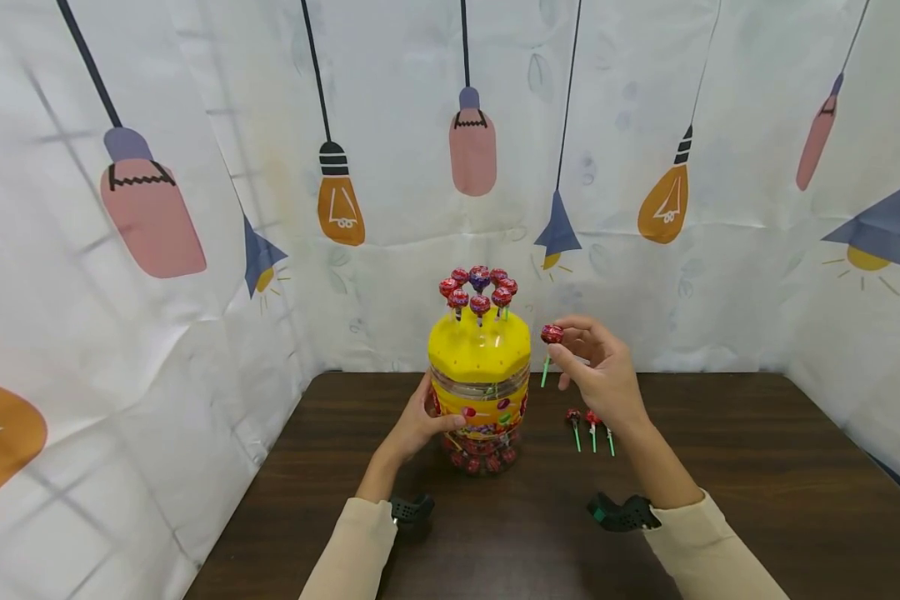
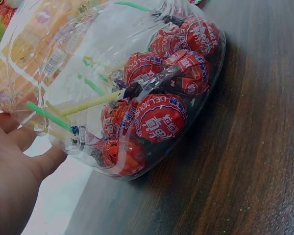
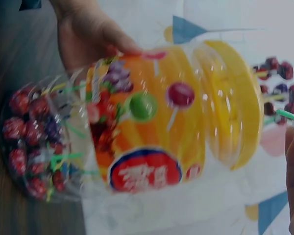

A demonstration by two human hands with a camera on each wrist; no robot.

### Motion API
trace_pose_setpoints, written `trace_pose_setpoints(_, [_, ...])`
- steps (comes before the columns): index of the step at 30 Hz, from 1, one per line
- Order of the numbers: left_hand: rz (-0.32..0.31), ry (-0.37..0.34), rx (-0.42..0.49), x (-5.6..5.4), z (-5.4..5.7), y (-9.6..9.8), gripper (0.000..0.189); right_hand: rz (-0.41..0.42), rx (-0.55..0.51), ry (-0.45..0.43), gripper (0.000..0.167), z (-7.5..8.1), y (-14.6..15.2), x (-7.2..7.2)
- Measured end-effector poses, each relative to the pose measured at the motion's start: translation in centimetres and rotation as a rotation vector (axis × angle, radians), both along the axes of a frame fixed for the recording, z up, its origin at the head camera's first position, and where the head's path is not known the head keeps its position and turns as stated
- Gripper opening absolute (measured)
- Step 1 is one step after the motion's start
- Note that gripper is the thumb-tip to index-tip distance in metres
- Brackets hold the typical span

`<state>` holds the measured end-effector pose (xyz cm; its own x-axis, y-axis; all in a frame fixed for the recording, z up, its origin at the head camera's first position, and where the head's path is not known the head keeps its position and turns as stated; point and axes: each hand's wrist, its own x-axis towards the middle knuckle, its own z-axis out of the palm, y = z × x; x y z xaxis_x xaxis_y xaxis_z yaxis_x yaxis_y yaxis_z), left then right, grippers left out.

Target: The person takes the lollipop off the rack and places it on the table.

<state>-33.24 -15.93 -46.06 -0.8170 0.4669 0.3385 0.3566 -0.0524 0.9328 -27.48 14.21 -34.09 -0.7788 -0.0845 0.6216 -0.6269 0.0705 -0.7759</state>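
Observation:
A clear plastic candy jar [image 1: 483,433] with a yellow lid [image 1: 480,346] stands on the dark wooden table. Through its lower wall show red-wrapped lollipops [image 2: 159,117] with green and yellow sticks. Several lollipops [image 1: 480,305] stand upright in a ring on the lid, one of them purple. My left hand [image 1: 416,429] grips the jar's left side, thumb across the front label. To the right of the lid, my right hand [image 1: 603,371] pinches a red lollipop [image 1: 552,334] between thumb and fingers, its green stick pointing down. The right wrist view catches only part of that hand and the stick [image 3: 289,115].
Three lollipops [image 1: 593,418] lie side by side on the table [image 1: 727,467], right of the jar and beyond the right forearm. A white curtain [image 1: 405,308] printed with lamps hangs behind the table's far edge and along the left side.

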Motion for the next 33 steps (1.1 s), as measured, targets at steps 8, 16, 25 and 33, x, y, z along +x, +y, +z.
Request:
trace_pose_setpoints(8, [-0.009, 0.02, 0.003, -0.1, 0.0, 0.0, 0.088, -0.009, -0.023, -0.075, 0.03, -2.0, 2.6, -0.4])
trace_pose_setpoints(16, [-0.018, 0.017, 0.012, -0.3, -0.2, 0.0, 0.089, -0.053, -0.042, -0.159, 0.032, -3.6, 4.9, -0.8])
trace_pose_setpoints(25, [-0.008, 0.011, 0.011, -0.1, -0.1, 0.1, 0.091, -0.035, -0.104, -0.166, 0.033, -4.6, 7.4, -1.5])
trace_pose_setpoints(33, [-0.005, 0.021, 0.007, 0.0, 0.0, 0.1, 0.091, 0.016, -0.151, -0.174, 0.031, -5.3, 8.5, -2.3])
